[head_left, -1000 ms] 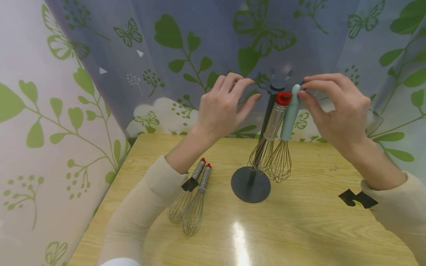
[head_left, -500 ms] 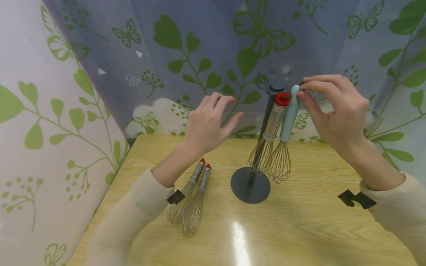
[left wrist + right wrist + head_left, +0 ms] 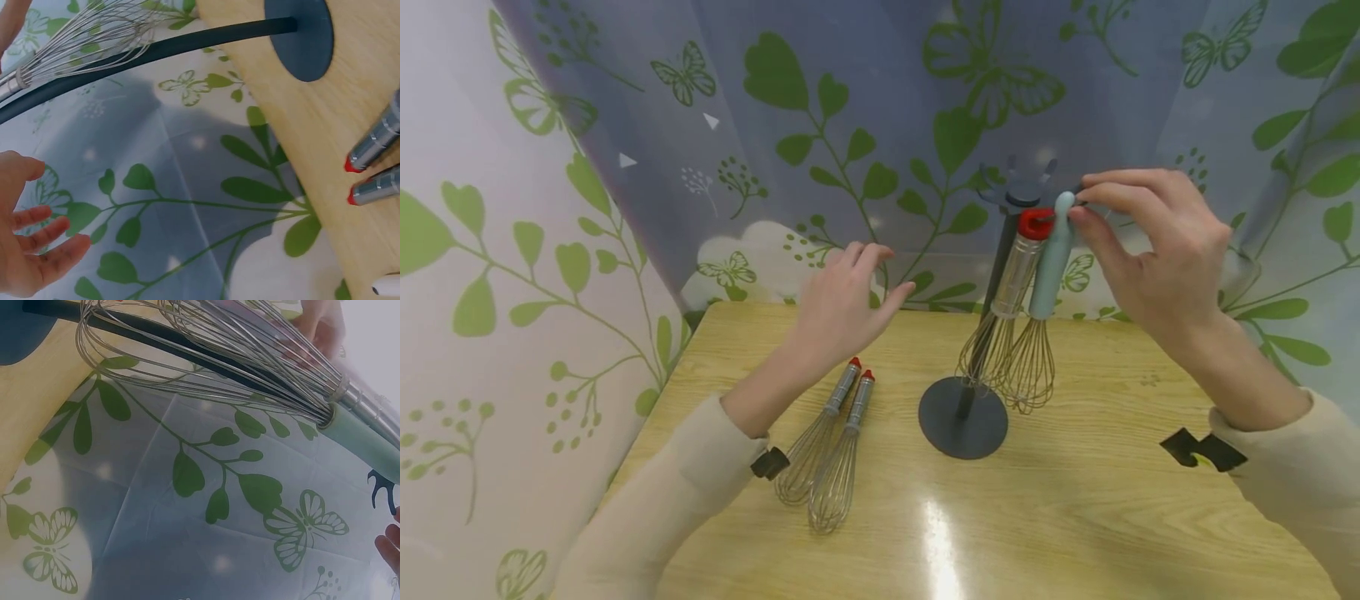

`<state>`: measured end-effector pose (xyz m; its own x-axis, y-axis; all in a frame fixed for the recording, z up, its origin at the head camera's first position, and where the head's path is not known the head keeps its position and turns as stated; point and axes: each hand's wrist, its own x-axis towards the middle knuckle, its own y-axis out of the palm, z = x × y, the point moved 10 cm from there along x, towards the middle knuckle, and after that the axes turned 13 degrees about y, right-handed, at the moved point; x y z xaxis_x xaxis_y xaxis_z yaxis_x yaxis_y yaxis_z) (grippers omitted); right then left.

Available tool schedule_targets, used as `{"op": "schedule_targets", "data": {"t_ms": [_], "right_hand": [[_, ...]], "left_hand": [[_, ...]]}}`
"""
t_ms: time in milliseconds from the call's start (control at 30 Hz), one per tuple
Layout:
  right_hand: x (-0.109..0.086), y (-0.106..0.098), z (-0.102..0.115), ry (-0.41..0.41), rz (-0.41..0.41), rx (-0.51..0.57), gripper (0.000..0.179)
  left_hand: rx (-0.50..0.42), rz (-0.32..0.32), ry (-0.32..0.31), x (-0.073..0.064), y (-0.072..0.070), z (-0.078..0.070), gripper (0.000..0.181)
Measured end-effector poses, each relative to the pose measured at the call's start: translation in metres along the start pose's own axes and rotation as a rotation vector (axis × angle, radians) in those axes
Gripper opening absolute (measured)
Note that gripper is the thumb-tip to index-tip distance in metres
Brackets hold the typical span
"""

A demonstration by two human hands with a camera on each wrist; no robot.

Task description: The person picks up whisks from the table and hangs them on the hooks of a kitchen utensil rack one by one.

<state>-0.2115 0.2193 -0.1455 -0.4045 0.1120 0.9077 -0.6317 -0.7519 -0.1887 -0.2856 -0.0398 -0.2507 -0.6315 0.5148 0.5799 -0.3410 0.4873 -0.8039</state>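
Note:
My right hand [image 3: 1165, 237] pinches the top end of a whisk with a pale teal handle [image 3: 1049, 271], beside a dark hook at the top of a black stand [image 3: 962, 417]. A metal-handled whisk with a red end [image 3: 1015, 279] hangs next to it on the same side. My left hand [image 3: 838, 304] is held in the air left of the stand, fingers loosely spread, holding nothing. In the right wrist view the wire loops [image 3: 206, 375] of both hanging whisks overlap, and the teal handle's top is cut off by the frame edge.
Two red-tipped metal whisks [image 3: 837, 400] lie side by side on the wooden table [image 3: 1075, 500], left of the stand's round base. A patterned curtain [image 3: 865, 100] hangs behind the table, and another patterned sheet [image 3: 535, 275] stands at the left.
My left hand has drawn away from the stand's top, moving left and down. The right hand and the hanging whisks have stayed almost still.

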Motion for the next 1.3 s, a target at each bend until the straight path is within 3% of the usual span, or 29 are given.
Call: {"op": "schedule_targets", "data": {"t_ms": [200,367,800,1067,1300], "right_hand": [[0.001,0.000,0.003,0.013,-0.010,0.006,0.057],[0.002,0.001,0.006,0.015,-0.009,-0.005,0.065],[0.002,0.001,0.004,0.014,0.006,-0.017,0.064],[0.001,0.000,0.002,0.011,0.019,-0.006,0.054],[0.002,0.001,0.002,0.020,0.017,-0.012,0.063]], "left_hand": [[-0.056,0.089,-0.103,-0.014,0.014,0.013,0.047],[-0.080,0.116,-0.132,-0.025,0.022,0.021,0.048],[-0.226,0.280,-0.274,-0.051,0.051,0.046,0.054],[-0.317,0.373,-0.343,-0.070,0.072,0.058,0.060],[-0.368,0.421,-0.374,-0.085,0.092,0.064,0.059]]}}
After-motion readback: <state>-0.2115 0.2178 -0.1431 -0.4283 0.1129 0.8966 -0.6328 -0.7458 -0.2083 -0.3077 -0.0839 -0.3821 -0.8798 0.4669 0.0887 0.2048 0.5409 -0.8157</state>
